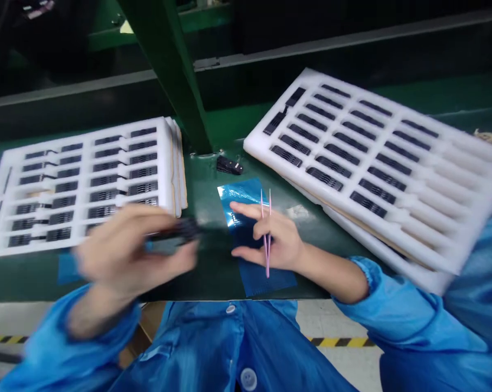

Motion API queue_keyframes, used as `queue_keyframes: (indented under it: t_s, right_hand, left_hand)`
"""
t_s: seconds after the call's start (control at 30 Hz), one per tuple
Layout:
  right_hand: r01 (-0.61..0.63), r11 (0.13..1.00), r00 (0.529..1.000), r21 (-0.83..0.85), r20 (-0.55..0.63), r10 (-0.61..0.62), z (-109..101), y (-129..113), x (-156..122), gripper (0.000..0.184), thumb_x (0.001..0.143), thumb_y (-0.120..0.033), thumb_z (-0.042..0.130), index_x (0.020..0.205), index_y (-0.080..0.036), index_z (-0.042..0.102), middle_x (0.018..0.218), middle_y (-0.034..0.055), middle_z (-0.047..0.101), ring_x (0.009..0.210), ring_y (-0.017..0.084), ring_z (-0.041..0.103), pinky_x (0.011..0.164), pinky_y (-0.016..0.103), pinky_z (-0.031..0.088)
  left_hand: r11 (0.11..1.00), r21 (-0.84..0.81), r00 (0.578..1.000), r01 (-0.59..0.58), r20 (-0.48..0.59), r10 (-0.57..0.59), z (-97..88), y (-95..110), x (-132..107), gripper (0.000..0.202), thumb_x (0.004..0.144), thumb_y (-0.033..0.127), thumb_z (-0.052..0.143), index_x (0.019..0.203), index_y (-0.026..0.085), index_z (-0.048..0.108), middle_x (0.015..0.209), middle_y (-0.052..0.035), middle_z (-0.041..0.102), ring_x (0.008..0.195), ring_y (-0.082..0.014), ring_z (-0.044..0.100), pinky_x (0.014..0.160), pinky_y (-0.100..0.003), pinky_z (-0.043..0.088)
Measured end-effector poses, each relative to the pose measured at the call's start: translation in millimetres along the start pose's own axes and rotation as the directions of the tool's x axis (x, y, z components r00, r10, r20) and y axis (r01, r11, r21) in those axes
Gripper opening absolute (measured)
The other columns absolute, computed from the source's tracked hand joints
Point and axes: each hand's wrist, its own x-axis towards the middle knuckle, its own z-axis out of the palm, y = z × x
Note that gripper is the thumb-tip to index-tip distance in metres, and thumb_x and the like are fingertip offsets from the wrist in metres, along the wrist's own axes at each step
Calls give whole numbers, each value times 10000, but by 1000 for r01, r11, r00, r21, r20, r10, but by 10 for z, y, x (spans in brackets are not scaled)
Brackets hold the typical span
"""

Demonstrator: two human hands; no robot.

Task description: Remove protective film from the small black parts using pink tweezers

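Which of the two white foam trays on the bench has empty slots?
The right tray: slots along its right end are bare white, whereas the left tray has slots that all look dark and filled.

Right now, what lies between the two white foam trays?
Head view: a blue film under the right hand holding pink tweezers, a small black part behind it, and a green post. The blurred left hand grips a dark piece nearby.

Green surface (213, 272) carries 2 white foam trays of black parts: left tray (170, 158) tops a stack, right tray (454, 218) lies tilted on another. Green post (168, 65) stands between them. 1 loose black component (228, 165) lies at its foot. Hazard-striped floor (339, 342) shows below.
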Motion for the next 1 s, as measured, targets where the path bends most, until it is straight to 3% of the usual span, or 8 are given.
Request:
queue_keyframes:
  t_s: [0.1,0.23,0.33,0.5,0.6,0.7,0.8,1.0]
  right_hand:
    - [-7,997,999,-79,-36,4,69,-77,-32,393,778,-285,836,832,-269,447,1239,120,719,1071,269,723,826,397,614]
    - [-115,945,987,-304,-141,75,17,50,-1,315,850,-167,703,769,-256,412,719,-19,629,628,150,614,591,274,498]
    - [-176,918,984,-354,-92,153,-34,167,37,301,854,-141,655,748,-248,394,645,-45,525,577,134,541,560,255,434]
    - [-256,914,965,-315,-33,258,-49,276,42,253,860,-86,582,760,-243,410,789,17,665,748,183,657,663,293,489]
    - [-225,906,967,-359,32,253,-103,366,41,225,864,-74,569,781,-240,441,1052,86,747,1012,251,695,816,389,531]
    - [-178,898,961,-402,126,247,-213,455,42,211,872,-150,652,823,-238,466,1298,138,696,1251,303,624,983,490,523]
    - [-139,894,930,-425,254,266,-331,487,25,235,874,-238,717,833,-236,485,1310,145,695,1332,320,580,1075,539,494]
    - [-102,887,883,-450,370,290,-441,449,10,288,840,-285,785,836,-237,501,1258,89,726,1310,317,598,1068,539,501]
  left_hand:
    - [985,-91,989,-145,-29,143,649,44,61,248,670,312,841,827,219,673,790,4,697,611,-117,614,567,-259,530]
    - [879,-460,992,126,78,-101,1207,-53,198,305,733,284,799,870,191,543,760,20,652,612,-95,639,559,-197,539]
    - [754,-595,960,278,147,-238,1401,-209,225,364,742,277,787,912,204,473,793,32,633,614,-78,635,557,-176,527]
    - [807,-547,973,226,170,-157,1447,-404,220,518,787,225,747,1230,235,479,908,22,653,722,-107,680,645,-221,568]
    - [944,-326,987,42,163,13,1368,-494,255,249,803,238,767,1034,199,683,946,-19,689,850,-138,675,703,-238,551]
    - [976,-217,997,18,80,0,1267,-602,306,198,808,291,799,971,198,737,928,-16,708,804,-134,662,654,-233,519]
    - [996,-88,999,28,42,-25,1185,-696,343,237,824,342,806,1013,212,745,936,-6,723,793,-134,664,674,-246,511]
    - [969,200,969,-147,226,100,1114,-742,328,233,903,362,732,1078,209,726,1038,-27,707,950,-182,685,820,-303,530]
